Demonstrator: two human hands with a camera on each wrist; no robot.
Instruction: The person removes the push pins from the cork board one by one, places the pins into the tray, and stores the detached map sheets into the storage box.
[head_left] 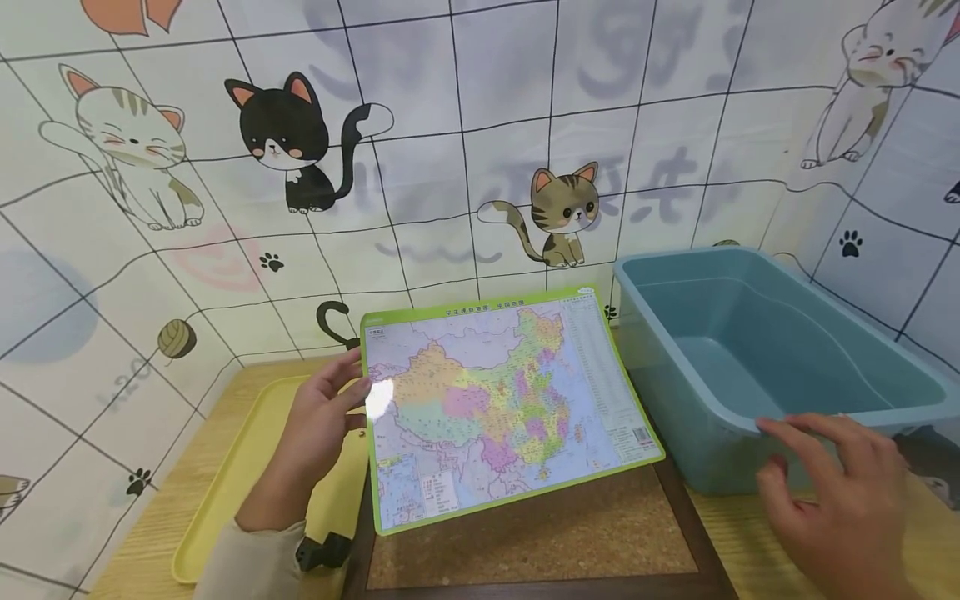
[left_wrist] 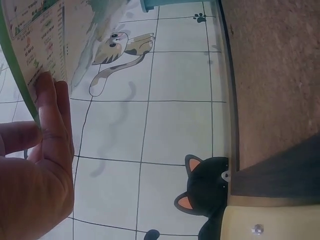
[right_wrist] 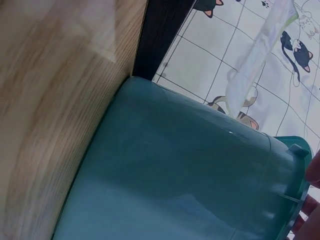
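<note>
My left hand (head_left: 318, 421) pinches the left edge of a green-bordered laminated map (head_left: 495, 400), thumb in front. The map shows coloured regions and tilts above a brown-framed cork board (head_left: 540, 537). In the left wrist view, the fingers of that left hand (left_wrist: 47, 160) lie against the map's printed back (left_wrist: 45, 47). My right hand (head_left: 843, 500) holds nothing, its fingers loosely bent at the near rim of a blue-green plastic tub (head_left: 675, 367). Whether the fingertips touch the rim is hard to tell. The right wrist view shows the tub's outer wall (right_wrist: 175, 165).
A yellow tray (head_left: 217, 517) lies left of the cork board, partly behind my left arm. Everything stands on a wood-grain table (head_left: 727, 533). Behind rises a white wall covering (head_left: 420, 183) with grid lines and cartoon cats.
</note>
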